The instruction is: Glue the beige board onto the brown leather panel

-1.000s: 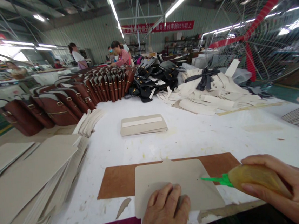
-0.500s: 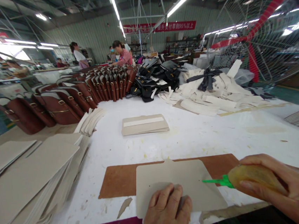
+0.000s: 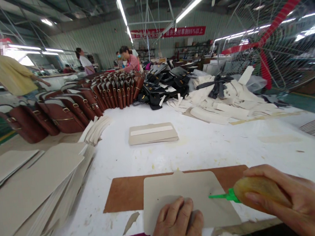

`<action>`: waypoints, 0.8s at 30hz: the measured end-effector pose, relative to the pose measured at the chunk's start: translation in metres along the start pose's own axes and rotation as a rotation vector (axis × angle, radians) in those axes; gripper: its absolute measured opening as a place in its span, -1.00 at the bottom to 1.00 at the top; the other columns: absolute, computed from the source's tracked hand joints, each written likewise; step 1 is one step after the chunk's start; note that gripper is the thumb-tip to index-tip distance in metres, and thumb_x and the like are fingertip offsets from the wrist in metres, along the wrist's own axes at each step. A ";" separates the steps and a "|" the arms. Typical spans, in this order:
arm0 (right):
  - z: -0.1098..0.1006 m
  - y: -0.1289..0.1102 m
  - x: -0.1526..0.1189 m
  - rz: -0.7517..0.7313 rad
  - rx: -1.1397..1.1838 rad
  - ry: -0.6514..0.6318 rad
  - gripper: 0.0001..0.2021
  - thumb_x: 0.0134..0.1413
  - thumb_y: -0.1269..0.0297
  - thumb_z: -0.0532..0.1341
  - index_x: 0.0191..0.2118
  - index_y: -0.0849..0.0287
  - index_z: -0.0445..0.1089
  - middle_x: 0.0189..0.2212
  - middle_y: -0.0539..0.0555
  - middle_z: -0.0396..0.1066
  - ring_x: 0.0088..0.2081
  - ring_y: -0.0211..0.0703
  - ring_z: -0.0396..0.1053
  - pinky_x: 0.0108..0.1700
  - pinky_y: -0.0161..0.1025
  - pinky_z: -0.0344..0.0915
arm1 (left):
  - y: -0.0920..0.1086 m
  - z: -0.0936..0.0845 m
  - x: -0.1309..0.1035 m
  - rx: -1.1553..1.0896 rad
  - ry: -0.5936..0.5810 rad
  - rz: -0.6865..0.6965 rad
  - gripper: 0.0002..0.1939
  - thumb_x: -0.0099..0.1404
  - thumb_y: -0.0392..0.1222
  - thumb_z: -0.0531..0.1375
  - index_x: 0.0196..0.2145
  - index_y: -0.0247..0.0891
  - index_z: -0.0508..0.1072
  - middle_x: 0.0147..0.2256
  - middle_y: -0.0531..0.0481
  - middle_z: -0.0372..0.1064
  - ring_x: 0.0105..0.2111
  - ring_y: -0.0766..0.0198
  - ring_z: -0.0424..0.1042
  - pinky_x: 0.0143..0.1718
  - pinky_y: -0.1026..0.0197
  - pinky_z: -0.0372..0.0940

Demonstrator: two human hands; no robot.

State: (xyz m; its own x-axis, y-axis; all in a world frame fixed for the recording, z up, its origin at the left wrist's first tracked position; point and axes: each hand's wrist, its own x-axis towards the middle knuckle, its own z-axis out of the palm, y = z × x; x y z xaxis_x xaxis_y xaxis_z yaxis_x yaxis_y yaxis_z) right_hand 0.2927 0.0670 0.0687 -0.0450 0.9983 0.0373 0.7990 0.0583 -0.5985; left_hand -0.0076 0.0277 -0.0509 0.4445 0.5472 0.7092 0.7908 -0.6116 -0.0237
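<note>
Pressing hand: the left hand point(image 3: 176, 225) lay flat at 6 o'clock on the pale grey tabbed card panel point(image 3: 186, 198), fingers spread and gripping nothing, exactly as half a second before.
Squeezing hand: the right hand point(image 3: 289, 201) was wrapped fully round the amber squeeze bottle with a green nozzle point(image 3: 254, 194), at 4 o'clock.
Change: the nozzle tip had crept a little leftward, further in over the panel's right side, while the panel itself had not shifted.
Meaning: judged from that, the bottle was being drawn along the panel's right part, the pass only partly made.
Panel place: it rested on the brown rectangular backing sheet point(image 3: 126, 195), near the front edge of the white surface point(image 3: 218, 145).
Beyond: a small stack of grey panels point(image 3: 152, 134) sat at 12 o'clock.
</note>
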 end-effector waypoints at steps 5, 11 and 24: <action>0.002 -0.004 0.007 -0.022 -0.073 -0.065 -0.49 0.21 -0.48 0.22 -0.05 -0.19 0.51 -0.20 -0.09 0.61 -0.24 0.03 0.56 -0.27 -0.14 0.51 | -0.002 0.002 -0.004 0.006 -0.013 0.015 -0.67 0.64 -0.20 0.00 0.09 -0.06 0.55 0.15 0.05 0.54 0.12 0.12 0.48 0.01 0.08 0.42; 0.002 0.008 0.006 -0.018 -0.166 -0.012 -0.43 0.29 -0.50 0.09 -0.03 -0.15 0.47 -0.21 -0.02 0.62 -0.23 0.07 0.57 -0.38 -0.12 0.45 | -0.002 0.002 -0.006 -0.003 -0.043 0.010 -0.64 0.63 -0.22 -0.02 0.11 -0.07 0.55 0.14 0.02 0.55 0.12 0.09 0.48 0.03 0.07 0.42; -0.006 -0.004 0.003 -0.045 -0.151 -0.054 -0.47 0.30 -0.45 0.14 -0.08 -0.10 0.48 -0.24 -0.02 0.60 -0.28 0.05 0.54 -0.32 -0.09 0.49 | -0.002 -0.005 -0.002 -0.029 -0.084 -0.001 -0.73 0.63 -0.11 0.08 0.11 -0.08 0.53 0.14 0.03 0.55 0.13 0.11 0.47 0.06 0.08 0.41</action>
State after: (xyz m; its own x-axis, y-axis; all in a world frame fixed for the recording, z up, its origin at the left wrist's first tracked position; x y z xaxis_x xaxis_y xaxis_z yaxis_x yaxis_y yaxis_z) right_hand 0.2927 0.0699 0.0757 -0.1115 0.9936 0.0162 0.8761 0.1060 -0.4702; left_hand -0.0122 0.0245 -0.0486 0.4786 0.5929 0.6477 0.7790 -0.6270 -0.0017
